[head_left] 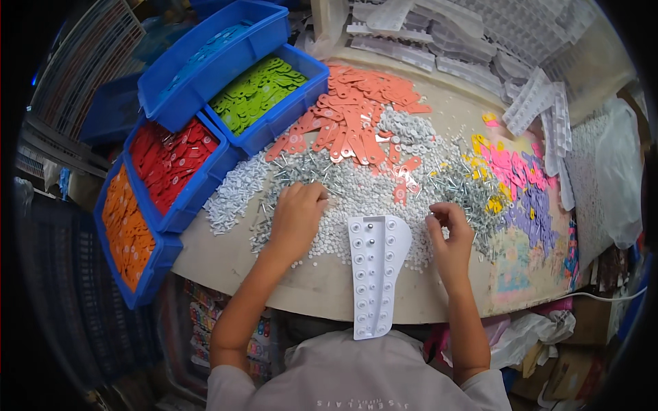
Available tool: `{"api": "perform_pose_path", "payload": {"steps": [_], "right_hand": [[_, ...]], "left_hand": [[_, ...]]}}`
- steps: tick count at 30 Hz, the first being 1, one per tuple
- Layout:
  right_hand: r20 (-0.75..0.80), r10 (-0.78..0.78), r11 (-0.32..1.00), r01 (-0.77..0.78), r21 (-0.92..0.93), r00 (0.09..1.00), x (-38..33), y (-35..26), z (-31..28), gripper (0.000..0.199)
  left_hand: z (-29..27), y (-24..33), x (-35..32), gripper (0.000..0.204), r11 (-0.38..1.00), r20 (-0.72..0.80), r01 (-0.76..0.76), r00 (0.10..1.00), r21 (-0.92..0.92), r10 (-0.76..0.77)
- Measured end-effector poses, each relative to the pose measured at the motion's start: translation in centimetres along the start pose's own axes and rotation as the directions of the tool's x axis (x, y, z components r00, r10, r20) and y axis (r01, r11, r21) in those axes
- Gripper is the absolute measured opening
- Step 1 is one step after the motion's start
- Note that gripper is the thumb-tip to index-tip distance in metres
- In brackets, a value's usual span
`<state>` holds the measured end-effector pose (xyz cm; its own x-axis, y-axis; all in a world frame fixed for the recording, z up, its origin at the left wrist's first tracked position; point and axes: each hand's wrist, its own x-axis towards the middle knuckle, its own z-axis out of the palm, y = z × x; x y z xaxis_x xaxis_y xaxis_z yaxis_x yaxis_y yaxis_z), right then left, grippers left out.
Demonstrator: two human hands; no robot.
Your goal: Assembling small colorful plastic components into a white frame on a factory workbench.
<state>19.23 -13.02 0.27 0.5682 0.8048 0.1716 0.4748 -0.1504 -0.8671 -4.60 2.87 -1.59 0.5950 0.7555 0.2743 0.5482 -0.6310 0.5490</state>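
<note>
A white plastic tray with two rows of round sockets [374,274] lies on the table in front of me, its near end hanging over the table edge. My left hand [297,218] rests knuckles up on a heap of small white discs and metal pins [356,188] left of the tray; whether it holds anything is hidden. My right hand [449,229] hovers right of the tray with fingertips pinched together over the pins, perhaps on a small part too tiny to make out.
Salmon plastic tags [356,120] lie piled behind the pins. Pink, yellow and purple pieces [517,181] sit at right. Blue bins at left hold green [257,89], red [168,161], orange [127,229] and blue tags. Stacked white trays [480,41] fill the far side.
</note>
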Motion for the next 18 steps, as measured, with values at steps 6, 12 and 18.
{"api": "perform_pose_path", "payload": {"steps": [6, 12, 18], "right_hand": [[0.04, -0.126, 0.992, 0.125, 0.017, 0.991, -2.5, -1.8, 1.0, 0.01], [0.206, -0.197, 0.98, 0.199, 0.007, 0.959, -3.5, -3.1, 2.8, 0.013], [0.283, -0.247, 0.963, 0.268, -0.039, 0.927, -4.5, -2.6, 3.3, 0.013]], "left_hand": [[-0.4, -1.1, -1.5, 0.009, 0.996, -0.015, 0.014, 1.0, -0.088, -0.015], [-0.9, -0.4, -2.0, 0.009, 0.999, -0.104, -0.044, 0.993, 0.029, 0.047], [-2.3, 0.8, -3.1, 0.01, 0.986, -0.143, 0.127, 0.979, -0.112, -0.142]]}}
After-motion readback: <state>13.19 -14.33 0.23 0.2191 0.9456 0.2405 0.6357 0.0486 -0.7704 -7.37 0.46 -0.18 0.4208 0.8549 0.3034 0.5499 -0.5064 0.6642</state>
